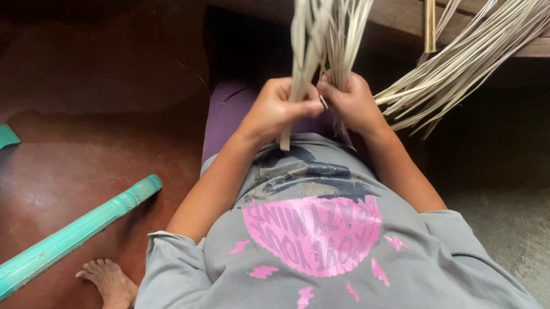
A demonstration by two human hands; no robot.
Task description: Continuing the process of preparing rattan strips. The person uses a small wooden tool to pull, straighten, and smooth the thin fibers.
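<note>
My left hand (277, 110) and my right hand (351, 102) are side by side in front of my chest, both closed around a bundle of pale dried leaf strips (325, 20) that rises toward the top of the view. The strips' lower ends poke out below my left hand. My grey shirt with a pink print fills the lower middle of the view. A small thin object seems to sit between my hands, too small to make out.
A loose sheaf of more pale strips (481, 44) lies across a wooden bench (409, 4) at the upper right. A turquoise wooden rail (60, 245) slants over the red-brown floor at left. My bare foot (108, 281) rests below it. Grey concrete lies at lower right.
</note>
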